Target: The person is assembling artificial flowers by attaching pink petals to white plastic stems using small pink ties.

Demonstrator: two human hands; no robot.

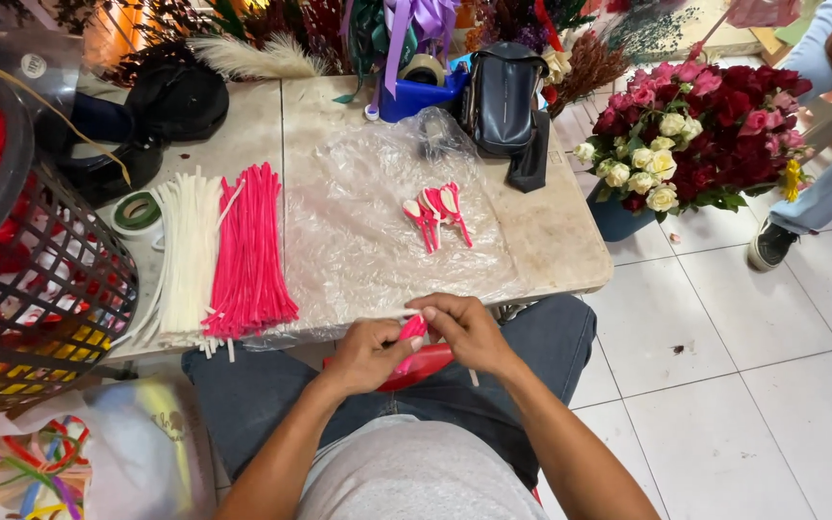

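Both hands pinched together over lap: left hand (pixel 366 354) and right hand (pixel 467 327) clamped on small pink piece (pixel 412 329) above red dish (pixel 423 365). Probably light, soft, crushable; best held by stem. Finished ones (pixel 438 210) on bench (pixel 551 241).

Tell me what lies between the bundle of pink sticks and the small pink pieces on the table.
In the head view, only crinkled clear plastic sheet lies between the pink sticks and the small pink pieces.

Both hands meet over lap, fingers (pixel 414 332) pinched.
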